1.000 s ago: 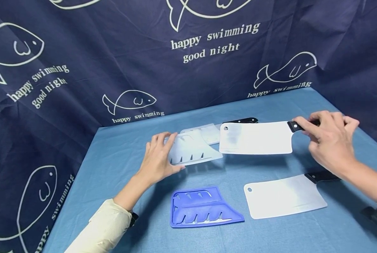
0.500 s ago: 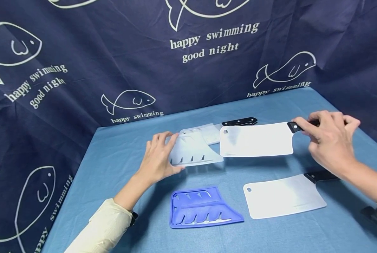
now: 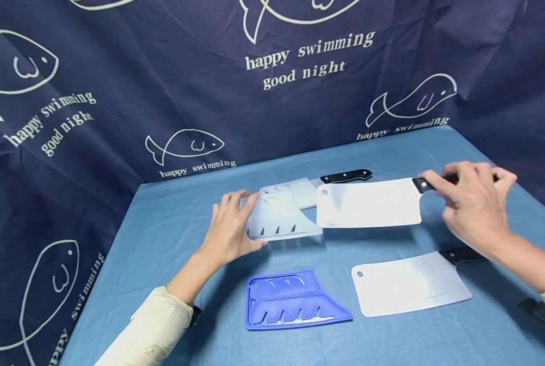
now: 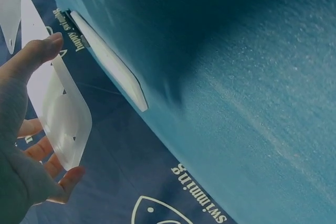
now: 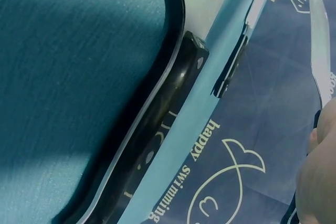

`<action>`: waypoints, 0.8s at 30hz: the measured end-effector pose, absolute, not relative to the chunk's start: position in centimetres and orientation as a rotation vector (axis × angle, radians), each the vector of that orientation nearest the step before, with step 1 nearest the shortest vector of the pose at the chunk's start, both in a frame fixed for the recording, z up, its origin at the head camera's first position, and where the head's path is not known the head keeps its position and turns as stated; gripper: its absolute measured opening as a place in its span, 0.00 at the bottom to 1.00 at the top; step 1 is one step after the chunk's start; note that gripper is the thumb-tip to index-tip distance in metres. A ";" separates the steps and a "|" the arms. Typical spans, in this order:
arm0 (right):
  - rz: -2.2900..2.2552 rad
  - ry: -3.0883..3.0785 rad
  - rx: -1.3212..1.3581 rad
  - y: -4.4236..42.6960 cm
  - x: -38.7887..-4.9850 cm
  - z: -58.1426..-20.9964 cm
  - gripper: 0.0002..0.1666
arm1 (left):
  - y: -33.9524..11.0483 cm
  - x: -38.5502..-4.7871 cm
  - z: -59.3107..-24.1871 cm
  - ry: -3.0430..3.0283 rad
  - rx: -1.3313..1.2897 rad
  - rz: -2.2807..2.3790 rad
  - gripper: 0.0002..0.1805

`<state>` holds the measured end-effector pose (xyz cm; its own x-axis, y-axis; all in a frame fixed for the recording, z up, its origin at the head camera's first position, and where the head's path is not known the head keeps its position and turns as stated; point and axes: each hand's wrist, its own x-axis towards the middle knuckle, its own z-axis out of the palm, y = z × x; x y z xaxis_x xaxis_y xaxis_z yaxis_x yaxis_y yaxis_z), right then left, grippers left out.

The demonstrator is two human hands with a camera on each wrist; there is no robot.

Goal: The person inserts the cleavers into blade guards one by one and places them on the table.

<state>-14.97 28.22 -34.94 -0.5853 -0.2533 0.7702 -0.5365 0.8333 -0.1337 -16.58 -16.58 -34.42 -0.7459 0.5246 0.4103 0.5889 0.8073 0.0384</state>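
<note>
My left hand (image 3: 226, 229) grips a translucent white blade sheath (image 3: 279, 219) between thumb and fingers, above the table. In the left wrist view the thumb lies along one edge of this sheath (image 4: 63, 103), fingers at the other. My right hand (image 3: 475, 208) holds a cleaver (image 3: 368, 203) by its black handle, the broad blade pointing left. The blade's front end is close to the sheath's flared end; I cannot tell whether they touch. Below lies a second cleaver (image 3: 409, 287), bare, its black handle (image 5: 168, 108) large in the right wrist view.
A blue blade sheath (image 3: 295, 302) lies on the table near the front. Behind the held things lies a knife with a black handle (image 3: 347, 176), its blade in a translucent sheath (image 3: 306, 190). A dark blue printed cloth (image 3: 299, 112) stands behind the blue table (image 3: 162, 254).
The held cleaver has sunk slightly and, in the last half second, shifted a little left with my right hand. My left hand and its sheath have barely moved.
</note>
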 end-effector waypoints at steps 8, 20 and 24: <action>0.454 -2.226 0.583 27.0 -15.1 -35.0 0.28 | -15.7 -16.7 -34.0 -2.584 -0.856 -0.308 0.58; 0.446 -2.170 0.648 25.3 -15.7 -35.1 0.36 | -14.7 -16.7 -34.0 -2.588 -0.853 -0.278 0.57; 0.436 -2.150 0.663 25.3 -15.9 -35.0 0.37 | -14.7 -16.7 -34.1 -2.593 -0.861 -0.296 0.58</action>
